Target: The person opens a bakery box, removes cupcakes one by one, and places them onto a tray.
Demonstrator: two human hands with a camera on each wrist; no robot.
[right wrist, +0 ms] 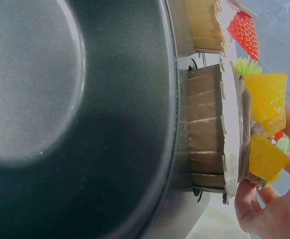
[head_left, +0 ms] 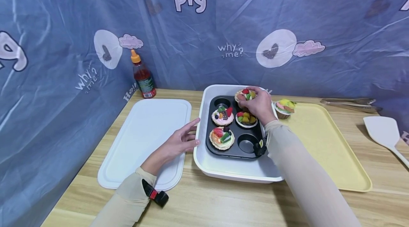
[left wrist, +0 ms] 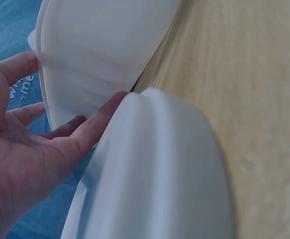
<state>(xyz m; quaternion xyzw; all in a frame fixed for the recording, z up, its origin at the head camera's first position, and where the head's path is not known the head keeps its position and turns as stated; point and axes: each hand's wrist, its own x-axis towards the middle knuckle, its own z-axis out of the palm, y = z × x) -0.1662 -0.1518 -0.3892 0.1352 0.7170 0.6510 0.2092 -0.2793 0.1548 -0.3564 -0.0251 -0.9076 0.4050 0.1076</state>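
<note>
My right hand (head_left: 257, 104) pinches a toy fruit tart (head_left: 245, 95) with a red and green topping at the back right cup of a dark muffin tin (head_left: 234, 154). The tin sits inside a white tub (head_left: 223, 172). Two cream tarts, a pink one (head_left: 222, 116) and one with red and green fruit (head_left: 222, 138), stand in its left column. A mango-topped tart (head_left: 246, 118) fills the middle right cup; in the right wrist view its brown side shows close in front of my fingers. My left hand (head_left: 177, 145), fingers spread, touches the tub's left rim.
Left of the tub lies a white tray (head_left: 143, 134). A sauce bottle (head_left: 145, 78) stands behind it. On the right are a yellow tray (head_left: 322, 142) with a cupcake (head_left: 284, 109) at its back-left corner, metal tongs (head_left: 351, 103) and a white spatula (head_left: 381, 129).
</note>
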